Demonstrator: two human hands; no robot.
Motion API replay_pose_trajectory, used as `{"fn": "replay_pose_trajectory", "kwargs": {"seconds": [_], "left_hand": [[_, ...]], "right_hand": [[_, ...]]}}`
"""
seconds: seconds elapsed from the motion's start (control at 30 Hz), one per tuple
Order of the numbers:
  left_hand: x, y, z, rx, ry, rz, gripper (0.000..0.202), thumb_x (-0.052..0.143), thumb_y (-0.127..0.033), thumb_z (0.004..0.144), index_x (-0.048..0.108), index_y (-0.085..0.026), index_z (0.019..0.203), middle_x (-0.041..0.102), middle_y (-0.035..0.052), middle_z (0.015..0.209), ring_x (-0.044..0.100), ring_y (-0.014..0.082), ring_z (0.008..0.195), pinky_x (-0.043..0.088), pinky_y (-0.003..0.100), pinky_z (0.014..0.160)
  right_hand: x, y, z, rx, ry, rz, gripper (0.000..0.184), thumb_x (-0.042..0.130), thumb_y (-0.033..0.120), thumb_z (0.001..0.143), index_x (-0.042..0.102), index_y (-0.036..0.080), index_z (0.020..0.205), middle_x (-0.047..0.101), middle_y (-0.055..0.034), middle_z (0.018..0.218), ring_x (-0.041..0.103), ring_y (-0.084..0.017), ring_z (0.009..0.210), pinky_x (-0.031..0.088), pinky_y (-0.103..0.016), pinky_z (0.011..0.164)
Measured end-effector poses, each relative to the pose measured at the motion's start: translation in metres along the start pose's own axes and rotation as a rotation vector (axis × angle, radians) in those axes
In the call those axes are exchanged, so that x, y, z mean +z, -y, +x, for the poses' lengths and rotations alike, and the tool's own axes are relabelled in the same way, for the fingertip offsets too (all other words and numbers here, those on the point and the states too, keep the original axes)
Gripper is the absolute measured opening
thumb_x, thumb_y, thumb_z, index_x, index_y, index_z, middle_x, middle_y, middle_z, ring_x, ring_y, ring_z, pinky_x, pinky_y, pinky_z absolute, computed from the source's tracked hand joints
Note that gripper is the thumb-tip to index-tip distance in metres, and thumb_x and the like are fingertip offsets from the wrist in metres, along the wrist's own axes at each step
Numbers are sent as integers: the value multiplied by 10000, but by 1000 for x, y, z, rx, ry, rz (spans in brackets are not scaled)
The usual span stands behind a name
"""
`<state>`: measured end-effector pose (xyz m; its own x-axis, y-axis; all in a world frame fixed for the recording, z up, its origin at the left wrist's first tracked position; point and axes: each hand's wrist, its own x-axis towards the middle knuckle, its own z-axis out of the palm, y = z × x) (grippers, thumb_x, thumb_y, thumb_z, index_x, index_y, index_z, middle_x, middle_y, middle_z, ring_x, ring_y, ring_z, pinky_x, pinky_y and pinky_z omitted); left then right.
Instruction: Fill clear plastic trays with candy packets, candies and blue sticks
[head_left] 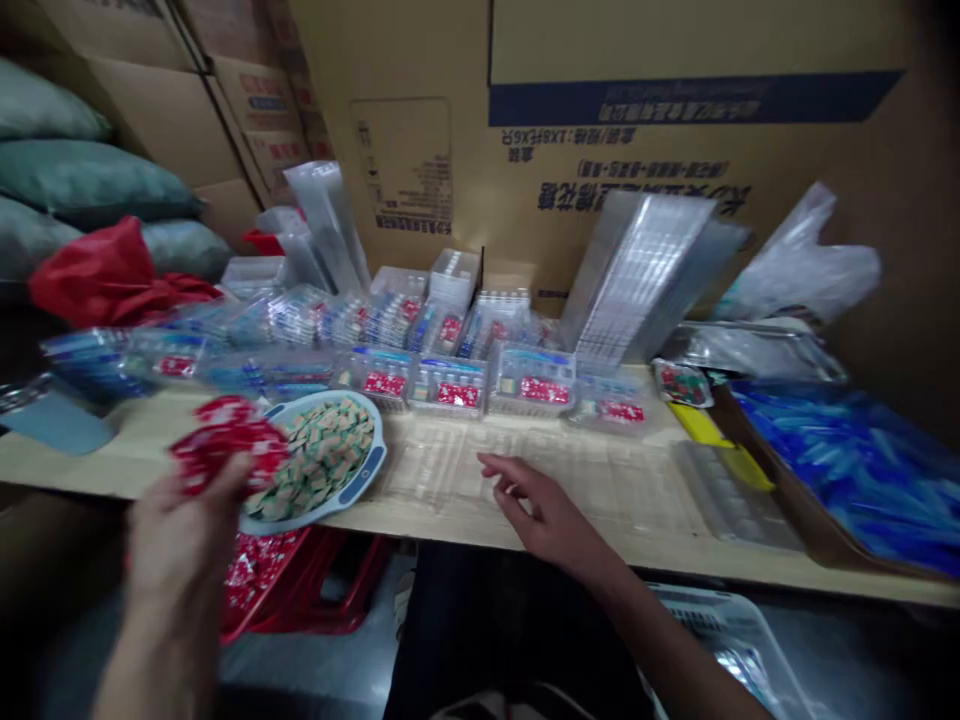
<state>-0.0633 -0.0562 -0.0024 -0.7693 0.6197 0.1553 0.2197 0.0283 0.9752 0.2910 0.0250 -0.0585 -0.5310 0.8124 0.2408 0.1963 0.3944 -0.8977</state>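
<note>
My left hand (184, 520) is closed around a bunch of small red-and-white packets (229, 435), raised at the left of the table's front edge. Just beyond it, a pale blue basin (373, 465) holds many small beige and green square pieces (322, 450). Over the clear plastic trays (615, 480) laid along the table hovers my right hand (536, 505), its fingers loosely bent and apart with nothing in them. Behind these trays stands a row of filled clear trays (532, 385) with red packets, beige squares and blue items inside.
Tall stacks of clear trays (637, 270) lean against a large cardboard box (420, 60). A carton of blue wrapped items (862, 460) sits at the right. Below the table are a red crate of packets (259, 580) and a white basket (735, 610). Sacks (82, 180) pile up at the left.
</note>
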Motion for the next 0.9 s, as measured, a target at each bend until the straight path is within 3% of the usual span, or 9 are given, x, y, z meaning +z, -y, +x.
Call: {"fn": "replay_pose_trajectory", "kwargs": {"seconds": [0.07,0.17,0.23,0.3,0.5,0.57,0.67,0.8,0.9], "left_hand": [[73,-17,-31,-119,250,-185,372,878,-374,556,681,-173,799,689,4,713,596,154,628,518,269,642],[165,-20,-80,-290,646,-304,445,898,-374,541,728,-142,881,723,35,755,611,152,626,487,241,576],[203,-13,-104,-353,821,-331,456,896,-394,567,736,-134,905,730,43,771,595,136,595,440,216,513],[225,-7,-120,-395,909,-332,450,902,-405,571,738,-131,888,728,42,766,582,124,573,412,203,482],[247,-6,-131,-439,984,-296,428,936,-344,525,751,-116,835,727,42,732,576,108,552,382,181,456],[246,-6,-129,-472,940,-300,424,943,-317,517,749,-112,833,724,42,711,591,112,555,391,178,459],[238,-1,-122,-567,819,-313,421,951,-252,517,742,-116,856,743,56,750,643,134,593,434,180,472],[220,5,-113,-652,676,-333,324,913,-149,596,722,-118,856,753,64,805,641,117,578,474,173,457],[210,6,-113,-667,608,-364,321,884,-96,622,720,-123,896,754,53,834,638,108,579,485,164,440]], "right_hand": [[-4,7,14,99,-24,167,510,564,347,923,512,280,1426,633,-69,1160,602,-149,799,516,-293,669],[-19,4,26,207,-122,344,517,634,473,871,568,242,1330,615,-23,980,529,-126,697,444,-263,603],[-34,-4,27,247,-212,390,376,635,529,856,649,206,1047,554,21,776,464,-125,634,383,-256,567],[-46,-16,24,265,-289,399,347,626,551,844,594,207,802,474,45,653,405,-124,595,331,-255,542],[-68,-51,11,223,-434,287,294,588,484,826,514,225,708,499,36,662,417,-136,608,331,-262,578],[-86,-57,10,176,-515,84,290,537,452,865,485,232,684,468,35,641,425,-146,614,330,-269,597],[-133,-55,10,159,-567,-435,248,435,349,935,556,224,759,515,-10,696,476,-184,683,358,-298,658],[-200,-47,23,208,-327,-1075,316,390,255,981,689,174,1043,605,-154,1014,546,-294,962,392,-401,829],[-225,-48,37,200,-29,-1302,317,458,239,962,709,167,1142,587,-193,1102,534,-346,1054,377,-468,901]]}}
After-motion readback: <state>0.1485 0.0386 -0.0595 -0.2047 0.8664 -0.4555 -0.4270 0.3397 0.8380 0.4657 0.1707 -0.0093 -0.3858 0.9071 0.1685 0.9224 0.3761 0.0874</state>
